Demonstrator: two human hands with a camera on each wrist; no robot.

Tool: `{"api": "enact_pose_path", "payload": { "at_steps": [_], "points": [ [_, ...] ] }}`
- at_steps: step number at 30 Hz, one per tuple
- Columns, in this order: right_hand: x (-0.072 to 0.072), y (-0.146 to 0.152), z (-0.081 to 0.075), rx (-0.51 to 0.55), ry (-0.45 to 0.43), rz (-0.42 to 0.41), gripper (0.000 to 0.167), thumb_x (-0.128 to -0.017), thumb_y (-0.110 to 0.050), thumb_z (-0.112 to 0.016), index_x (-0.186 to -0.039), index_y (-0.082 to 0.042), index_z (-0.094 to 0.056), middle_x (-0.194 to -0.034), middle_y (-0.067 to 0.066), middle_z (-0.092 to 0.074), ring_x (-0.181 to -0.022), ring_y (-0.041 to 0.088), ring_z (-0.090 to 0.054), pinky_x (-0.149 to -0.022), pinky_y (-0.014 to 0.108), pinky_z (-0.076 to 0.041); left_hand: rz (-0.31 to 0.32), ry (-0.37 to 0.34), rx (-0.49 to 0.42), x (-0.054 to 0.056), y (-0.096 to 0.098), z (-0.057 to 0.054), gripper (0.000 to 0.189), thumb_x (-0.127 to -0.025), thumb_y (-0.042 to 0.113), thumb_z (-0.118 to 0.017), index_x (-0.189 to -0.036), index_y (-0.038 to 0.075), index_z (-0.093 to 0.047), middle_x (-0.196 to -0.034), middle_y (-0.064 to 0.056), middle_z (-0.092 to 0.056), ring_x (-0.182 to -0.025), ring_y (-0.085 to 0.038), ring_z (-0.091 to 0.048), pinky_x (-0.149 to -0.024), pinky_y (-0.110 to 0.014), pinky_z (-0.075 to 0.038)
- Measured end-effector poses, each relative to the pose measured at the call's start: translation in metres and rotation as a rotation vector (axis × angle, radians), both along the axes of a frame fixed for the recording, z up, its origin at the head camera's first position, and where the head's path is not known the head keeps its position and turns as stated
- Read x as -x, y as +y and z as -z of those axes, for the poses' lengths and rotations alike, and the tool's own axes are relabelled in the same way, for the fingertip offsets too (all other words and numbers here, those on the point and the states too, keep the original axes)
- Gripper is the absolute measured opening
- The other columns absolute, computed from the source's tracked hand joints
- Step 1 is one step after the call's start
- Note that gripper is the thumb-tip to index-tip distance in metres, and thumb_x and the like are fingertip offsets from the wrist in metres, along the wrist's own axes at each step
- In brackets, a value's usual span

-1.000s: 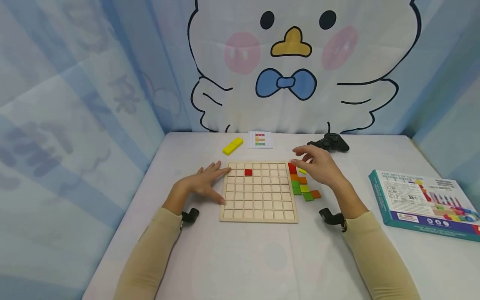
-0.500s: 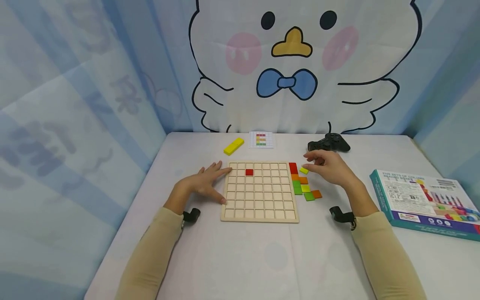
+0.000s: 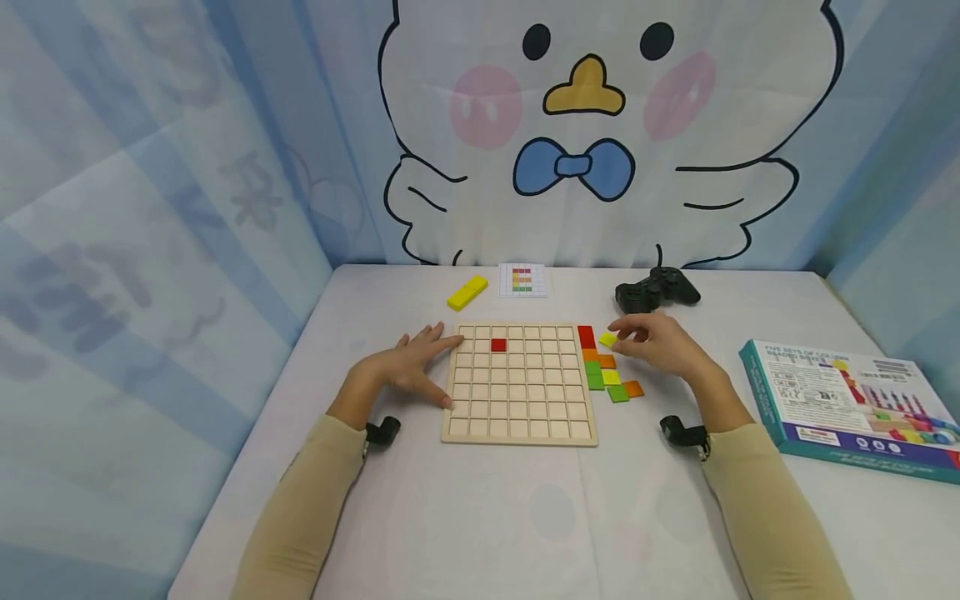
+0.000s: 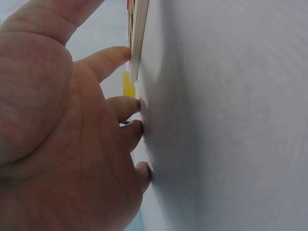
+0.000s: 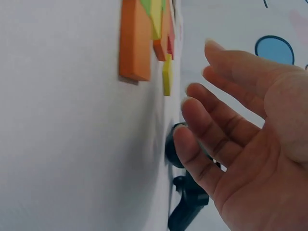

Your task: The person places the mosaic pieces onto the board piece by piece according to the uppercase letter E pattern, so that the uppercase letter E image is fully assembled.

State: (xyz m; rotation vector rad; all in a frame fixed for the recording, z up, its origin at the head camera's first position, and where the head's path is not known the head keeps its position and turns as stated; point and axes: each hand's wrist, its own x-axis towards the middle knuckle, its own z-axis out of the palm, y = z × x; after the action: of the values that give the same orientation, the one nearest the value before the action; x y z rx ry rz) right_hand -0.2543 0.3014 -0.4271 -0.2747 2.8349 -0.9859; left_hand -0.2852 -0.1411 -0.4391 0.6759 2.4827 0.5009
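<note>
Right of the square, pale wooden grid board, head view: a flat, yellow, square tile lies on the left, fingertip side of the right hand, the nearer hand; no long axis evident. Left wrist view: left hand spread, fingertip touching the board's edge. Right wrist view: thumb and fingers parted, holding nothing; tile ahead, apparently untouched.

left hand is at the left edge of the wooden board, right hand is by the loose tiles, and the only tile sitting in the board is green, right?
Not quite: the tile in the wooden board is red, as the head view shows. The left hand and right hand are where you say.
</note>
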Motion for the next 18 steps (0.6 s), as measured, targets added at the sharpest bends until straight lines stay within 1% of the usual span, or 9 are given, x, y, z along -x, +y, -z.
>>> {"api": "enact_pose_path", "payload": {
  "at_steps": [4, 7, 11, 14, 18],
  "points": [
    [0.005, -0.005, 0.007, 0.003, 0.062, 0.013, 0.036, -0.099, -0.02, -0.072, -0.132, -0.006, -0.069, -0.119, 0.017, -0.068, -0.095, 0.029, -0.054, -0.076, 0.034, -0.048, 0.003, 0.002, 0.002, 0.0, 0.0, 0.0, 0.12, -0.074, 0.06, -0.088, -0.168, 0.031, -0.019, -0.176, -0.012, 0.009, -0.163, -0.032, 0.011, -0.13, -0.059, 0.007],
    [0.009, -0.011, 0.009, -0.004, 0.076, 0.006, 0.037, -0.099, -0.02, -0.072, -0.134, -0.007, -0.068, -0.125, 0.018, -0.067, -0.095, 0.028, -0.054, -0.076, 0.034, -0.047, 0.002, 0.002, 0.003, 0.0, -0.001, -0.001, 0.12, -0.074, 0.06, -0.088, -0.168, 0.032, -0.019, -0.176, -0.011, 0.009, -0.163, -0.031, 0.012, -0.13, -0.059, 0.007],
    [0.015, -0.018, 0.008, 0.001, 0.059, 0.004, 0.038, -0.101, -0.021, -0.07, -0.136, -0.01, -0.066, -0.132, 0.016, -0.064, -0.097, 0.028, -0.052, -0.076, 0.034, -0.046, -0.003, 0.008, -0.003, 0.0, -0.001, -0.001, 0.12, -0.074, 0.06, -0.088, -0.168, 0.032, -0.019, -0.176, -0.012, 0.008, -0.163, -0.031, 0.011, -0.13, -0.059, 0.007],
    [0.02, -0.023, 0.008, -0.002, 0.044, -0.009, 0.037, -0.102, -0.021, -0.067, -0.137, -0.009, -0.066, -0.133, 0.017, -0.063, -0.097, 0.029, -0.052, -0.076, 0.034, -0.046, -0.004, 0.006, -0.008, 0.0, -0.001, -0.001, 0.12, -0.074, 0.06, -0.088, -0.168, 0.032, -0.02, -0.176, -0.012, 0.008, -0.163, -0.032, 0.011, -0.13, -0.059, 0.007],
    [0.028, -0.03, 0.008, -0.056, 0.029, -0.052, 0.04, -0.103, -0.02, -0.065, -0.14, -0.006, -0.064, -0.133, 0.018, -0.063, -0.1, 0.031, -0.053, -0.082, 0.038, -0.05, 0.005, 0.004, -0.006, 0.001, -0.001, 0.0, 0.119, -0.074, 0.061, -0.087, -0.168, 0.032, -0.019, -0.176, -0.012, 0.008, -0.163, -0.033, 0.011, -0.13, -0.06, 0.007]
  ]
}}
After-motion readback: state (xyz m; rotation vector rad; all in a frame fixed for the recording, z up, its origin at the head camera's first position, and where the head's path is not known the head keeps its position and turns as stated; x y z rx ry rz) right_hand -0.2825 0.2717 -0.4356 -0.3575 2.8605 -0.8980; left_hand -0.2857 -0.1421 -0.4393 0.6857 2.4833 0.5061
